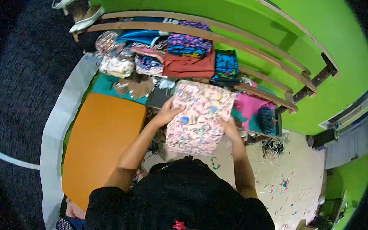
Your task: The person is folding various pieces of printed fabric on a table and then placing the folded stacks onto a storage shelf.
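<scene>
Between my hands is a folded pink floral cloth (198, 119), held up in front of me as a flat rectangle. My left hand (167, 112) grips its left edge, the thumb lying on the front face. On the opposite side my right hand (228, 127) holds the lower right edge, thumb also on the front. The fingers behind the cloth are hidden. Just beyond its top edge lie a folded rust-red cloth (189, 66) and a blue patterned cloth (226, 63) on the bench.
An orange board (103, 140) stands at my left. Wooden rails (252, 46) run above the bench along the green wall (339, 47). Pink fabric (250, 103) lies at the bench's right end. Fabric scraps (273, 147) litter the tiled floor (296, 173).
</scene>
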The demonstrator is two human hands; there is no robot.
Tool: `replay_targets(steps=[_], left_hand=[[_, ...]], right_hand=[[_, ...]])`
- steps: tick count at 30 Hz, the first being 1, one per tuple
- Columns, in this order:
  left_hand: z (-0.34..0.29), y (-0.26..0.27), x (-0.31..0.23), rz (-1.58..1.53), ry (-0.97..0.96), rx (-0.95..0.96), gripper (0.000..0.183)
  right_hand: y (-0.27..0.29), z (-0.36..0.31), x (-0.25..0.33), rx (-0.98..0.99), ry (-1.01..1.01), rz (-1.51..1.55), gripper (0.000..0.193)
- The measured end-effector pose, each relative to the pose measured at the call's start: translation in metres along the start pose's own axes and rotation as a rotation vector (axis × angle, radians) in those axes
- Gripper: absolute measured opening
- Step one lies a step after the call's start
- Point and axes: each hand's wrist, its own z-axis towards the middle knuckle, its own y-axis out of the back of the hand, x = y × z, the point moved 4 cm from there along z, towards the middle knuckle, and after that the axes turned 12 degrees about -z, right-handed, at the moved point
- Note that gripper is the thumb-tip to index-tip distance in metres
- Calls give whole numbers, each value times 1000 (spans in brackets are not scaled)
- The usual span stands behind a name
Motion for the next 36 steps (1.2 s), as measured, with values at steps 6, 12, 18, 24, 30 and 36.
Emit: replay_targets(steps=[6, 12, 18, 24, 30, 36], left_hand=[[137, -56, 44, -662, 390, 153, 72], [196, -67, 49, -440, 451, 255, 66], [241, -82, -11, 68, -7, 456, 38], [247, -86, -54, 818, -1125, 485, 21], [249, -54, 34, 830, -822, 473, 26], [248, -70, 39, 1074, -870, 234, 24]], right_hand=[[107, 107, -7, -81, -73, 376, 46], [131, 105, 41, -131, 315, -247, 29], [140, 97, 117, -173, 496, -515, 30], [129, 108, 137, -675, 956, -1198, 22], [121, 146, 43, -732, 699, -1266, 20], [163, 179, -43, -531, 578, -34, 29]])
